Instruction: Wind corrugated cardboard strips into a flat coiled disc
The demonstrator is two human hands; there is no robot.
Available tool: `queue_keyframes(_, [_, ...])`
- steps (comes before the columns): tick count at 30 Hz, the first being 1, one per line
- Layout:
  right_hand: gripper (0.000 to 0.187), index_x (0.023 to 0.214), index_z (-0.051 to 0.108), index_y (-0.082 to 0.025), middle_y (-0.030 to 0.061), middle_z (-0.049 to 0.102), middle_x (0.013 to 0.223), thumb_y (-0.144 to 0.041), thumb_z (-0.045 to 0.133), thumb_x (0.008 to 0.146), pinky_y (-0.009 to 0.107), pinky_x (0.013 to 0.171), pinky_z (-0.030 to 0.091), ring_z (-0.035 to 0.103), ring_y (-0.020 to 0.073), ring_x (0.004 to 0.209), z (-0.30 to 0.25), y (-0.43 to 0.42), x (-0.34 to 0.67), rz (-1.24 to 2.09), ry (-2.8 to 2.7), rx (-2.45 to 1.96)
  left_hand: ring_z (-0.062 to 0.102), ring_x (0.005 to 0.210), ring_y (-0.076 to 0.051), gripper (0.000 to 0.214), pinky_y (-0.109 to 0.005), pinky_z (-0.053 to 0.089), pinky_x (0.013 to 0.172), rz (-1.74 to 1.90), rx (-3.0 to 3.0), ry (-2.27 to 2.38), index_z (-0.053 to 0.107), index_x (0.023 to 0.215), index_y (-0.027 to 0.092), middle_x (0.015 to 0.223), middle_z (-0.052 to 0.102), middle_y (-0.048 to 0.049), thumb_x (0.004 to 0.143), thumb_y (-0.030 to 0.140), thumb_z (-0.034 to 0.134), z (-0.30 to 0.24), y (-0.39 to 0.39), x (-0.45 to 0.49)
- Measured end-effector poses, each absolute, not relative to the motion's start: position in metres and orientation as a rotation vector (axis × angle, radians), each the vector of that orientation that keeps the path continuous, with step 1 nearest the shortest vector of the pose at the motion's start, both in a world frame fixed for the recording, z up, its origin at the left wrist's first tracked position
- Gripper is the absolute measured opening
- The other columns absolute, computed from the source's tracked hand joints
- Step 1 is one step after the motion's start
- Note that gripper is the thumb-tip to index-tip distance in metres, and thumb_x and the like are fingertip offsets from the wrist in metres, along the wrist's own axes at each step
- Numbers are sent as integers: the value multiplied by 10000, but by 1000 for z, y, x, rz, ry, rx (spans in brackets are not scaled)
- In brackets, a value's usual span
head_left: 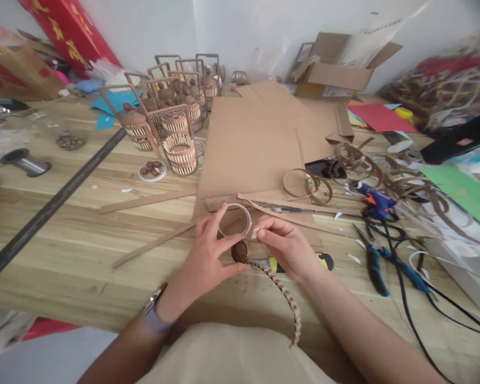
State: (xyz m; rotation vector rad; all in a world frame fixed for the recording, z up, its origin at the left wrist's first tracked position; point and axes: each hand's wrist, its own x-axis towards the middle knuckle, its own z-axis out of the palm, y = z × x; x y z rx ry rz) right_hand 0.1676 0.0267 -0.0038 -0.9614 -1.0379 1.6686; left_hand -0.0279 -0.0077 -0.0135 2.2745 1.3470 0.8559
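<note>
Thumb and fingers of my left hand (212, 250) are closed around a thin white ring (248, 213) that looks like a narrow roll of tape. My right hand (286, 242) pinches a small white piece (255, 233) at the ring's right edge; whether the two are joined I cannot tell. Under my left hand lies a dark brown coil (239, 252), and a scalloped brown strip (290, 301) curves from it toward my body. A yellow-and-black cutter knife (326, 261) lies partly hidden behind my right hand.
Small slatted baskets with tall handles (180, 152) stand at the back left, near a dish of brown beads (152, 169). Cardboard sheets (252, 144) cover the middle. Pliers (378, 261), a blue glue gun (376, 201), cables and curled cardboard strips (360, 165) crowd the right.
</note>
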Motion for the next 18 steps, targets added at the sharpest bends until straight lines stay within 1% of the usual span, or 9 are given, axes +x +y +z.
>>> queue_keyframes(2, [219,690,754,-226,-22,662,706,-378,900,629,249,676,436,546,108,667,-3,21,163,1826,-908,-918,444,1272,-391,447,-583,420,1042,909,2247,1339,719,1148,202,1456,418,-186,742,340,843,-14,-8,-28])
queue_keyframes(4, [230,670,753,-217,-30,654,673,-359,921,601,231,636,427,533,93,626,-3,18,161,1919,-797,-902,522,1169,-333,447,-516,471,998,982,2185,1320,699,1162,182,1260,537,-161,767,351,823,-14,-8,-29])
queue_keyframes(7, [274,663,750,-203,-36,653,638,-351,949,547,213,594,422,526,80,584,-5,16,160,2010,-670,-920,579,1049,-266,425,-436,509,935,1043,2108,1287,663,1192,185,1084,583,-100,815,341,783,-15,-9,-29])
queue_keyframes(11, [302,679,749,-195,-36,665,627,-341,962,523,203,585,436,543,76,571,-6,12,156,2088,-591,-917,598,993,-239,388,-397,516,894,1059,2068,1259,642,1190,195,1042,601,-70,841,319,760,-13,-9,-28])
queue_keyframes(18, [291,689,745,-191,-25,686,649,-339,953,549,216,596,458,577,89,590,-8,9,153,2086,-573,-929,611,980,-228,399,-378,523,880,1077,2031,1255,640,1179,194,1044,597,-62,813,261,785,-12,-10,-26])
